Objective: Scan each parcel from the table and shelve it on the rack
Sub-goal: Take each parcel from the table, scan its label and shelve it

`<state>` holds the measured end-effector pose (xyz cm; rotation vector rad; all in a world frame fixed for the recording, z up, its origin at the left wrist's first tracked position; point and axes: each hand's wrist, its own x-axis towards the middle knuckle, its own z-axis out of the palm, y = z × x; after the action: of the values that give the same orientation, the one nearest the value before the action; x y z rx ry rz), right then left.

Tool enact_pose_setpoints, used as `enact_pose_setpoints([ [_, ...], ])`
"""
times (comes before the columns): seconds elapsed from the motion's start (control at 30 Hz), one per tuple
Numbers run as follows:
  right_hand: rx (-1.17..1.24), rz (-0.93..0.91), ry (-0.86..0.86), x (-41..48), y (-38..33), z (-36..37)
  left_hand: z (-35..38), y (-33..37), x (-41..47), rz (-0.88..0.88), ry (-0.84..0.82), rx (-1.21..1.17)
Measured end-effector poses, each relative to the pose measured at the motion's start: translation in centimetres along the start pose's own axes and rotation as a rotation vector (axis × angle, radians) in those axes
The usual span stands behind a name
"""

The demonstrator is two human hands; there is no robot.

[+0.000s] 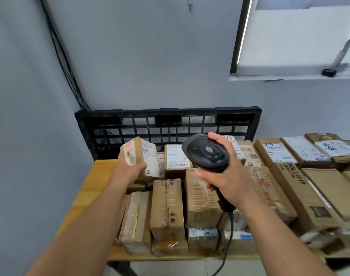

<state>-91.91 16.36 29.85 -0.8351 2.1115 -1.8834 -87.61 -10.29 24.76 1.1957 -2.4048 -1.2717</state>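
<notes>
Grey wall [150, 56] fills the bkgd, w/ a window [299, 36] top right. A wooden table [94, 176] runs across the lower half. Its left edge is bare, the rest is packed w/ cardboard parcels [167, 208], side by side & stacked, most taped, many w/ white labels. A black plastic pallet [170, 124] stands on edge behind the table, against the wall. A long box printed "DOLL" [301, 188] lies on the right part of the pile.

One small parcel [144, 154] is off the pile, held up over the table's left rear. It is tilted, w/ its labelled face turned toward the scanner [207, 154]. The left hand [128, 168] grasps it from below & left: thumb on the near face low down, other fingers round the far side, mostly hidden behind the box. The parcel sits btwn thumb & fingers, w/ its upper half clear of the hand.

The scanner is black & pistol-type, just right of that parcel, not touching it. The right hand [228, 176] is clenched round its handle. One digit reaches up onto the rear of the head, another curls round the front of the grip. A black cable [229, 236] drops from the handle's base past the table's front edge.
</notes>
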Motion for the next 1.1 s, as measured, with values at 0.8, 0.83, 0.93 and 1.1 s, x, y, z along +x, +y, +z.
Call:
enact_pose_setpoints([
  [0.8,0.404,-0.059,-0.333,-10.6,-3.9,2.3,-3.8,-4.4,-17.2,0.304,0.093,-0.446],
  [0.83,0.400,-0.058,-0.337,-10.9,-4.0,2.2,-3.8,-4.5,-17.6,0.306,0.100,-0.443],
  [0.93,0.395,-0.048,-0.349,-11.5,-4.3,2.1,-3.9,-4.8,-18.8,0.300,0.114,-0.435],
  [1.1,0.394,-0.064,-0.379,-11.8,-4.5,2.3,-4.5,-4.8,-20.3,0.316,0.140,-0.442],
])
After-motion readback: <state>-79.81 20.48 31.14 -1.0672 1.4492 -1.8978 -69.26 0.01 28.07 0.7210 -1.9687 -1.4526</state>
